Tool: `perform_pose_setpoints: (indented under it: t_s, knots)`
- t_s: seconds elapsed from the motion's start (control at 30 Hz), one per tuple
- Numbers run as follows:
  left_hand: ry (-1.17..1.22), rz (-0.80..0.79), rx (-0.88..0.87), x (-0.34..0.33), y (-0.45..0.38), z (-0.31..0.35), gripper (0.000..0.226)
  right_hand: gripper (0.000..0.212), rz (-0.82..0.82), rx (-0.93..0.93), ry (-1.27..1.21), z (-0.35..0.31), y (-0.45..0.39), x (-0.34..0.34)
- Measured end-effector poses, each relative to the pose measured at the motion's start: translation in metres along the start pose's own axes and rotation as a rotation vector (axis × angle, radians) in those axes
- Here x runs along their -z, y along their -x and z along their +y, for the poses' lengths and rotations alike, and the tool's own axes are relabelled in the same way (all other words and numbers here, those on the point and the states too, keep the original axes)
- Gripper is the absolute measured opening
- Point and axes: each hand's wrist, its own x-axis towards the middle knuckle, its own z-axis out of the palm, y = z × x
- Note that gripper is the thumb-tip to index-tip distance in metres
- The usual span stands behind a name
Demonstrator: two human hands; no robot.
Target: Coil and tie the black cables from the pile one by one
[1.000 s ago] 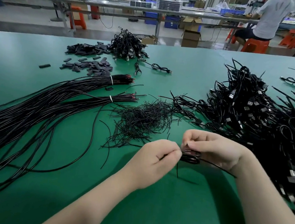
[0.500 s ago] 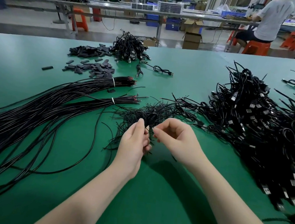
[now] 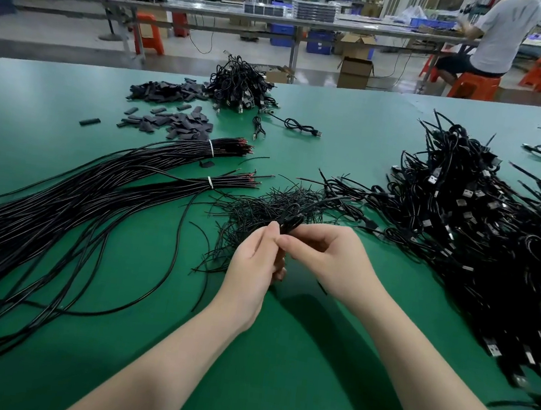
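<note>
Coiled cable (image 3: 289,222): pinched between my left hand (image 3: 255,264) and right hand (image 3: 330,262) fingertips, loops pointing toward bench's far edge.

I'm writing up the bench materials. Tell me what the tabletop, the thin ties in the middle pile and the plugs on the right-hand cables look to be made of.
Tabletop: a green mat, probably rubber or vinyl, matte with a soft sheen.
Thin ties: black and stiffly kinked, likely plastic-coated wire; the core is not visible.
Plugs: silvery shells that glint, apparently metal, on black cables with smooth, slightly glossy jackets, probably plastic.
</note>
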Motion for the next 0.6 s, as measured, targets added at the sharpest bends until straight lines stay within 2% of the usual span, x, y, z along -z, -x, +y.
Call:
perform_pose_setpoints:
  t_s: [0.2, 0.37, 0.53, 0.6]
  knots:
    - [0.046, -0.032, 0.095, -0.0010, 0.0002, -0.0002, 0.031, 0.019, 0.057, -0.028, 0.085, -0.0011, -0.0024, 0.0057]
    - [-0.032, 0.016, 0.033, -0.0037, 0.0006, -0.0005, 0.023, 0.017, 0.084, -0.077, 0.014, -0.0030, -0.0009, 0.0059]
    - [0.143, -0.004, 0.054, -0.0083, 0.0031, 0.0010, 0.021, 0.013, 0.119, -0.124, -0.150, -0.0061, -0.0002, 0.0010]
    - [0.132, -0.025, 0.044, -0.0061, 0.0022, 0.0011, 0.022, 0.014, 0.133, -0.134, -0.169, -0.0067, 0.0004, -0.0022]
